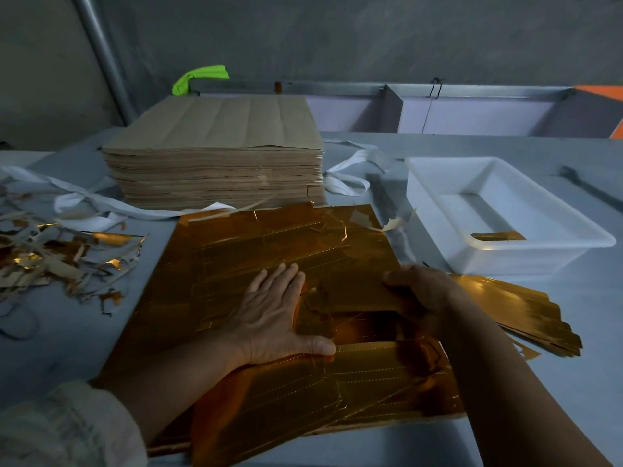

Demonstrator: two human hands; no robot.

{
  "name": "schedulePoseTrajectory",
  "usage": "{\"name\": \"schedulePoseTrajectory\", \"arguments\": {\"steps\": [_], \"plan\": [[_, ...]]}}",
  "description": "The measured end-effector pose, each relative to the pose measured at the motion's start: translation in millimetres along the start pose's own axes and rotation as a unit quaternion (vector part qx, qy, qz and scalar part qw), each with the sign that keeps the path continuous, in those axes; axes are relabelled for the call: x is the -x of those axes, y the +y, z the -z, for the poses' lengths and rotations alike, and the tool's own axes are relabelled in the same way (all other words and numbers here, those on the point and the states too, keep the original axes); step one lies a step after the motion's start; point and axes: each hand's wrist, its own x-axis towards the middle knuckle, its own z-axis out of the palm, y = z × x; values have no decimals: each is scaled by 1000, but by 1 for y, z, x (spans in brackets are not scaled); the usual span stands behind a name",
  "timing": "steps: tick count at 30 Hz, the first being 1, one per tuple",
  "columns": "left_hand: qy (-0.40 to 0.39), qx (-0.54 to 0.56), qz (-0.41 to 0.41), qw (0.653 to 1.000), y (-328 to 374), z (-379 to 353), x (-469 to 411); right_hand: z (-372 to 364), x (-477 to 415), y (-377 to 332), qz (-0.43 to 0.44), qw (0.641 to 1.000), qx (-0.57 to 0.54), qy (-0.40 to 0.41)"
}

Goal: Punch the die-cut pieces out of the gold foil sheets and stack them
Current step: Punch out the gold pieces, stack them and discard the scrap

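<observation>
The gold foil sheets [256, 251] lie in the middle of the grey bench [67, 332], near the person. The left hand [279, 311] rests flat on the top sheet with the fingers straight and a little spread, and the thumb points to the right. The right hand [424, 294] holds a die-cut piece [354, 298] at its right end. The thumb is on top, and the other fingers go under the piece, where I cannot see them.

Just right of this hand lies the stack of gold pieces [526, 311], fanned out a little on the bench. Behind it stands a white tray [438, 183] with one gold strip [499, 236] inside. At the far side is a tall pile of brown sheets [215, 156], and at the left are torn scraps [50, 257] and white strips [101, 205].
</observation>
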Motion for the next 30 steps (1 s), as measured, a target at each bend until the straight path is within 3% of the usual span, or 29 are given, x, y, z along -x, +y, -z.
{"name": "schedulePoseTrajectory", "arguments": {"steps": [5, 9, 16, 20, 22, 25, 30], "plan": [[0, -3, 4, 1000, 1, 1, 0, -2, -1, 0, -6, 998, 61, 2], [-3, -11, 4, 1000, 1, 1, 1, 0, -1, 4, -10, 999, 26, 19], [-15, -16, 5, 1000, 2, 3, 1, 10, 7, 8, -2, 988, -152, 0], [-26, -16, 6, 1000, 3, 6, 3, 23, 9, 9, 18, 942, -331, 41], [-34, -17, 5, 999, 3, 8, 3, 23, 10, 8, 30, 927, -370, 50], [-40, -16, 2, 999, 4, 10, 3, 16, 13, 1, 36, 934, -352, 38], [-58, 23, 28, 998, 3, 19, -3, 0, 8, -13, 38, 972, -230, 16]]}}
